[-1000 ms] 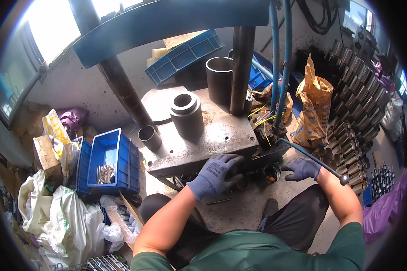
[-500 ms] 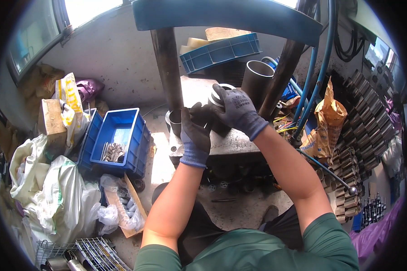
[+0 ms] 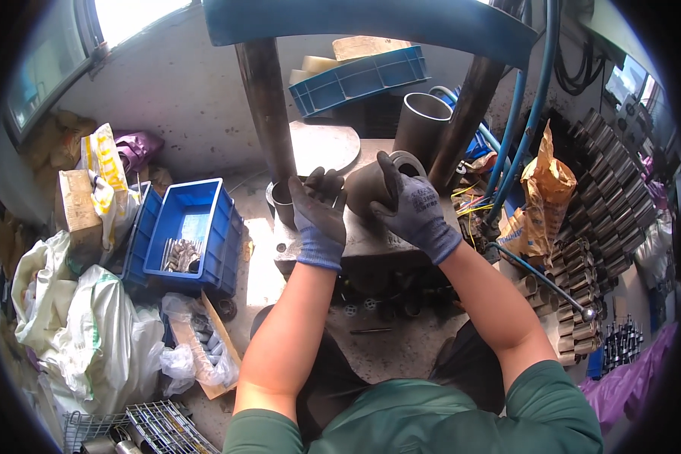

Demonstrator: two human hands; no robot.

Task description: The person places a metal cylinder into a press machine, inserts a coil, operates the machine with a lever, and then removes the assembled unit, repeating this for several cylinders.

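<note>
A thick dark metal cylinder (image 3: 365, 189) leans on the grey metal block (image 3: 371, 253) in front of me, its pale ring-shaped end toward the upper right. My right hand (image 3: 418, 208), in a grey glove with a blue cuff, grips its side, thumb and fingers apart around it. To the left of the cylinder, my gloved left hand (image 3: 319, 216) is raised, palm inward, with its fingers loosely bent and apart. A tiny bright spot shows by those fingers; I cannot make out what it is. Beside the left hand stands a short metal tube (image 3: 283, 204).
A blue press frame (image 3: 371, 26) with two dark posts spans the block. A taller tube (image 3: 424, 125) stands behind it. On the left are a blue bin (image 3: 197, 227) with metal parts and white sacks (image 3: 91, 333); stacked metal tubes (image 3: 609, 197) fill the right.
The cylinder has tipped, its ring end now to the right. My left hand has turned its palm inward and its fingers have spread. The right hand has shifted lower along the cylinder.
</note>
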